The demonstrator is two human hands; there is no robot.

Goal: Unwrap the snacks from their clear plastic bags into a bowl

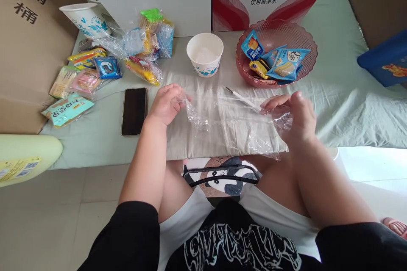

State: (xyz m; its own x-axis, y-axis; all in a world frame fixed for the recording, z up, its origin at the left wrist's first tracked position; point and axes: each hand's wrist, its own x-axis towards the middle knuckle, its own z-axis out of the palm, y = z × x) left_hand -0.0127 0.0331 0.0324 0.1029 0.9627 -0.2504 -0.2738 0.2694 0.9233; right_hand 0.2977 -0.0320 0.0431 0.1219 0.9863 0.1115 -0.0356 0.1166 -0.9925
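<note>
A sheet of clear plastic film stretches between my two hands, low over the cloth. My left hand pinches its left end, fingers closed. At the other end my right hand is closed on the film, with some of it bunched against the palm. Partly under the film lies a slim white-handled knife, its dark tip pointing up and left. Just beyond the film stands a white paper bowl with blue leaf prints, upright.
Right of the bowl, a pink ribbed basin holds several snack packets. A black phone lies by my left forearm. Wrapped snacks and paper cups crowd the left. Cardboard boxes stand behind; a blue box sits far right.
</note>
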